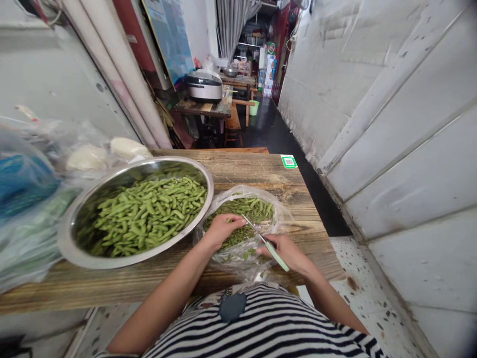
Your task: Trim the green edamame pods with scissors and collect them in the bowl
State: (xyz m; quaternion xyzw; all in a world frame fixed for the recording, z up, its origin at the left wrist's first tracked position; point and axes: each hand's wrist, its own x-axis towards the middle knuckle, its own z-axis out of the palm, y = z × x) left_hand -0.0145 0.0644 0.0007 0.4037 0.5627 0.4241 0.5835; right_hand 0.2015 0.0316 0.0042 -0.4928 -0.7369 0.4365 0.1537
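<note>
My right hand (289, 251) is closed around scissors (276, 255) with pale green handles. Their blades point up and left, the tips close to the fingers of my left hand (223, 228). Those fingers are pinched together; whatever is between them is too small to make out. Both hands are over a clear plastic bag (281, 211) spread open on the table, with green edamame pods (255, 206) and small trimmings inside. To the left, a large steel basin (209, 186) holds a heap of edamame pods (149, 214).
The wooden table (246, 166) carries a green QR-code card (288, 161) at its far right corner. Filled plastic bags (30, 199) crowd the left end. Beyond are a rice cooker (204, 87) on another table and a green bucket (254, 108). A wall runs along the right.
</note>
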